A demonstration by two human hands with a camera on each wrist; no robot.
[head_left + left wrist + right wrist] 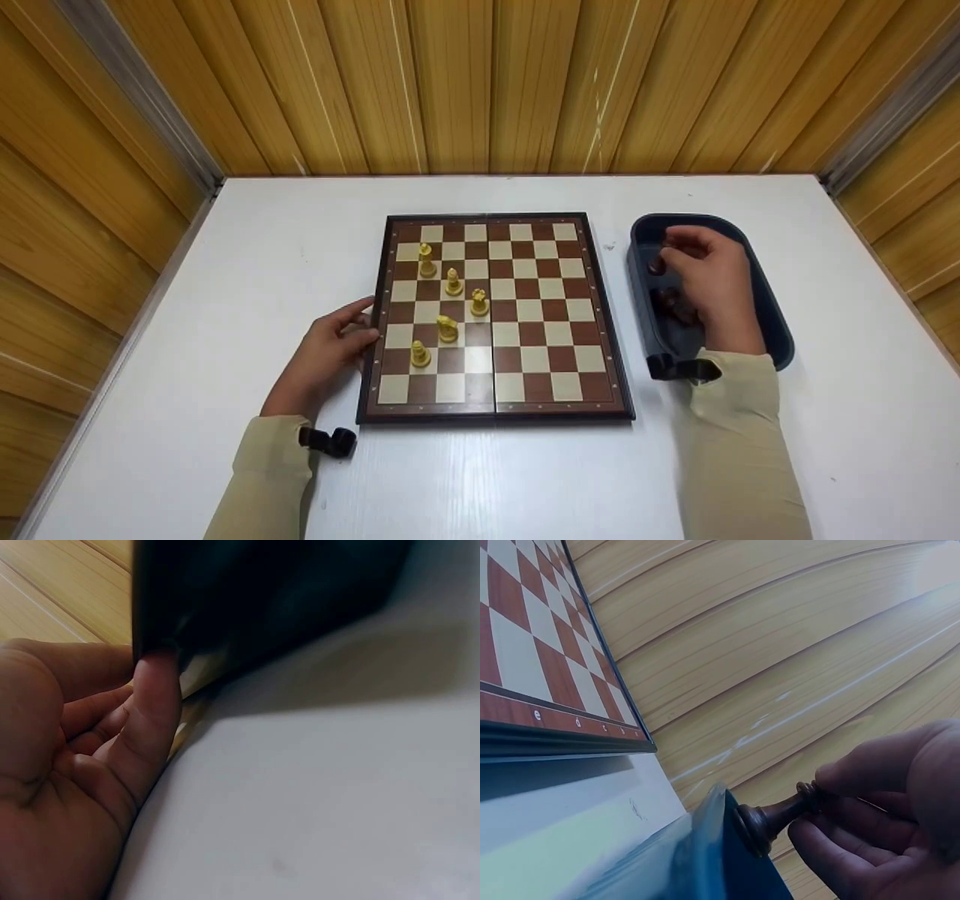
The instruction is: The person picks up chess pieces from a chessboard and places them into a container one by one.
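Note:
My right hand (716,281) is over the dark blue tray (780,337), pinching a dark brown chess piece (769,821) by its upper end between thumb and fingers. The fingers hide the piece's top; its wide base points to the tray's rim in the right wrist view. My left hand (337,345) rests against the left edge of the chessboard (555,418), thumb (157,694) and forefinger touching its dark border. On the board's left half stand several yellow chess pieces, among them a rook (480,303) and a knight (448,328).
More dark chess pieces (666,300) lie in the tray, partly behind my right hand. The tray stands right of the board on a white table (247,300). Wood-look panel walls (517,90) rise at the back and both sides.

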